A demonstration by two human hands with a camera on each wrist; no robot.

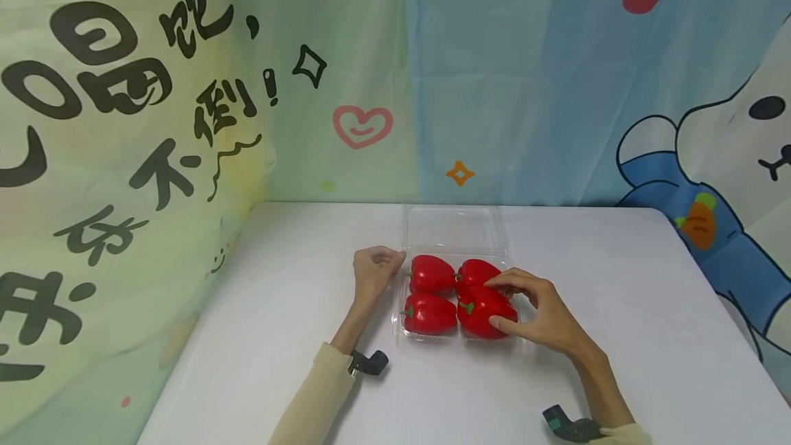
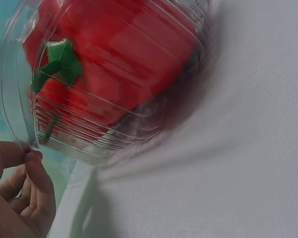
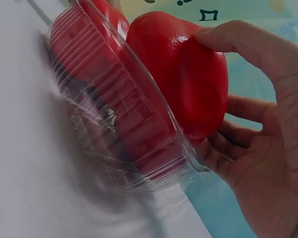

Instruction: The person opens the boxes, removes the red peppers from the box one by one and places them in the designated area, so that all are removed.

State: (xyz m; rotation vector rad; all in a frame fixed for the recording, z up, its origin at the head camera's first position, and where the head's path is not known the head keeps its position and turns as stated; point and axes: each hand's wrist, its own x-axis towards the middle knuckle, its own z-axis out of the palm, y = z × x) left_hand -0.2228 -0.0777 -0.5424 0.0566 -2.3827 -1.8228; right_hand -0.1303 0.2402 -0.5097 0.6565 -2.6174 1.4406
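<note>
A clear plastic container (image 1: 426, 338) holds red peppers (image 1: 430, 313) with green stems, two on its left side and one at the back right. At the front right my right hand (image 1: 540, 311) grips another red pepper (image 1: 485, 312) between thumb and fingers. In the right wrist view this pepper (image 3: 181, 74) stands above the rim, tilted. The left hand (image 1: 375, 272) is at the container's left edge; in the left wrist view the hand (image 2: 22, 191) pinches the clear rim (image 2: 12, 99) between thumb and finger.
The container's clear lid (image 1: 454, 229) lies folded back behind it on the white table (image 1: 296, 280). A printed curtain (image 1: 525, 88) hangs behind the table and along its left side. Dark wrist-worn devices show on both wrists.
</note>
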